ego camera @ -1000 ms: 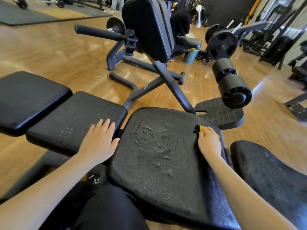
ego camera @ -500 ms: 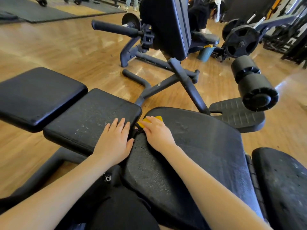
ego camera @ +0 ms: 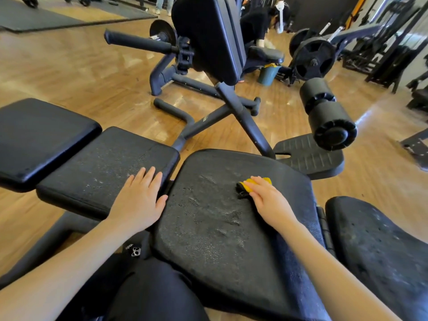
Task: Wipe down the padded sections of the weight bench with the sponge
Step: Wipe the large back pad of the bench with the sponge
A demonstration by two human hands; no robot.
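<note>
Left hand (ego camera: 139,200) lies flat, fingers (ego camera: 148,176) extended and together, on the middle pad (ego camera: 99,167). Right hand (ego camera: 266,200) presses the yellow sponge (ego camera: 251,183) onto the wet seat pad (ego camera: 220,228), fingers flat over it. Beyond: foam roller (ego camera: 326,117), green bucket (ego camera: 268,74).

Black padded weight bench, the desk (ego camera: 220,239): yellow sponge (ego camera: 251,184) under right hand (ego camera: 268,200) on middle pad; left hand (ego camera: 139,200) flat on neighbouring pad.
</note>
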